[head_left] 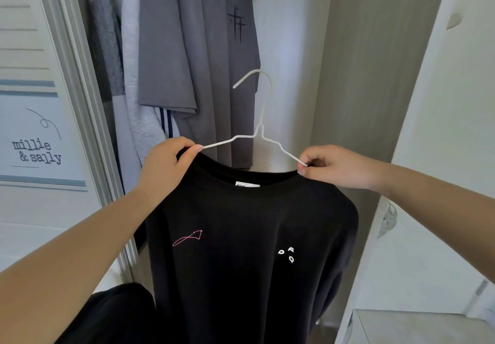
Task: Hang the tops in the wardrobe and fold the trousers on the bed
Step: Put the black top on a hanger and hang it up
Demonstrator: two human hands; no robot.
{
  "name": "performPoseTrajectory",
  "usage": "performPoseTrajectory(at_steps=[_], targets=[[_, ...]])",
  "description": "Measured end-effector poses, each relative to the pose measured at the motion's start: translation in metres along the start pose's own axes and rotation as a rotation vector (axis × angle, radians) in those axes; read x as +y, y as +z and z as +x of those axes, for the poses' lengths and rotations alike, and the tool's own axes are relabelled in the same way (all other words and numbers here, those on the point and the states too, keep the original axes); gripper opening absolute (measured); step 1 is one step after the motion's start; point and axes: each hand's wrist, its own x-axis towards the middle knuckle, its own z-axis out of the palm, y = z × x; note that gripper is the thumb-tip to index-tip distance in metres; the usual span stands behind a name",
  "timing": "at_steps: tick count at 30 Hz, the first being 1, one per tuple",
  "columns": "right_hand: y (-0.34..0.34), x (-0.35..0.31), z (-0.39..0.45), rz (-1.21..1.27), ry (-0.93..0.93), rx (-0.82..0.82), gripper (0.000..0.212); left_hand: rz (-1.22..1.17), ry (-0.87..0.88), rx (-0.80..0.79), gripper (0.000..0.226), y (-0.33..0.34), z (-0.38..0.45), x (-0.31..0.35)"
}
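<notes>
Black t-shirt [241, 250] on white wire hanger [261, 129] held before the open wardrobe, left hand [166, 167] and right hand [332, 167] fingers pinching collar edges at hanger arms, beside hung grey t-shirt [198, 57], open room rightward.

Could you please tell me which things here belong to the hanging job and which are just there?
In use: black top, white hanger, left hand, right hand, both gripping at the collar.

Not in use: grey T-shirt already hung, poster, wardrobe door.
</notes>
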Motion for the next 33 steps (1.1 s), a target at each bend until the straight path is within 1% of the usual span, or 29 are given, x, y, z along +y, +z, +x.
performPoseTrajectory(at_steps=[3,5,7,8,9,11,12,13,14,15,16,17,18,19,21,22,23,24,25,26,27,28,29,30,31,32,33], targets=[[0.001,-0.01,0.002,0.285,0.013,-0.05,0.015,-0.035,-0.101,0.025,0.022,0.002,0.012,-0.003],[0.003,-0.014,0.005,0.6,-0.02,-0.073,0.017,-0.084,-0.192,-0.002,0.023,0.003,0.023,-0.001],[0.003,-0.024,0.009,0.828,-0.041,-0.049,0.011,-0.163,-0.267,-0.028,0.023,0.005,0.035,0.003],[0.003,-0.029,0.011,0.911,-0.06,-0.027,0.013,-0.213,-0.303,-0.04,0.021,0.007,0.041,0.005],[0.002,-0.039,0.017,0.968,-0.042,-0.001,0.016,-0.287,-0.345,-0.041,0.019,0.008,0.045,0.009],[0.0,-0.063,0.034,0.986,0.052,0.026,0.028,-0.543,-0.462,-0.063,0.018,0.01,0.054,0.015],[0.005,-0.077,0.036,1.018,0.087,-0.019,0.035,-0.689,-0.524,-0.106,0.021,0.012,0.056,0.02],[0.013,-0.093,0.036,1.133,0.128,0.033,0.039,-0.807,-0.561,-0.155,0.025,0.011,0.059,0.024],[0.026,-0.099,0.031,1.124,0.094,0.099,0.042,-0.895,-0.582,-0.2,0.031,0.013,0.059,0.028],[0.031,-0.11,0.036,1.115,0.053,0.127,0.041,-0.971,-0.589,-0.233,0.037,0.011,0.062,0.034],[0.036,-0.12,0.036,1.111,-0.004,0.152,0.032,-1.024,-0.587,-0.264,0.044,0.011,0.062,0.039],[0.042,-0.129,0.038,1.115,-0.011,0.213,0.02,-1.077,-0.576,-0.286,0.051,0.008,0.064,0.044],[0.05,-0.135,0.037,1.149,-0.053,0.214,0.014,-1.119,-0.557,-0.316,0.056,0.005,0.066,0.047],[0.057,-0.143,0.038,1.151,-0.088,0.228,0.017,-1.167,-0.558,-0.348,0.057,0.005,0.067,0.05],[0.067,-0.155,0.052,1.064,-0.111,0.279,0.026,-1.225,-0.553,-0.381,0.049,0.0,0.066,0.056],[0.065,-0.161,0.063,1.048,-0.118,0.295,0.03,-1.263,-0.553,-0.371,0.045,-0.003,0.067,0.057],[0.065,-0.165,0.071,1.022,-0.143,0.31,0.033,-1.312,-0.58,-0.359,0.046,-0.007,0.068,0.058],[0.062,-0.171,0.08,1.017,-0.162,0.335,0.036,-1.322,-0.587,-0.329,0.049,-0.012,0.072,0.06],[0.059,-0.175,0.09,1.0,-0.177,0.357,0.038,-1.276,-0.576,-0.294,0.053,-0.018,0.078,0.064],[0.06,-0.177,0.099,0.992,-0.173,0.362,0.039,-1.24,-0.56,-0.25,0.056,-0.019,0.083,0.061],[0.051,-0.181,0.114,0.975,-0.188,0.365,0.04,-1.246,-0.502,-0.214,0.056,-0.027,0.091,0.055],[0.047,-0.182,0.122,0.978,-0.172,0.371,0.043,-1.259,-0.438,-0.226,0.054,-0.032,0.085,0.047],[0.038,-0.188,0.133,0.972,-0.171,0.371,0.047,-1.261,-0.407,-0.187,0.051,-0.038,0.089,0.047],[0.033,-0.191,0.145,0.954,-0.184,0.365,0.051,-1.258,-0.415,-0.193,0.047,-0.042,0.097,0.05],[0.026,-0.196,0.158,0.948,-0.202,0.363,0.053,-1.24,-0.438,-0.245,0.043,-0.045,0.109,0.055],[0.018,-0.201,0.169,0.939,-0.222,0.371,0.054,-1.298,-0.433,-0.285,0.04,-0.054,0.109,0.054],[0.01,-0.206,0.181,0.932,-0.249,0.387,0.054,-1.335,-0.39,-0.266,0.038,-0.062,0.109,0.05]])
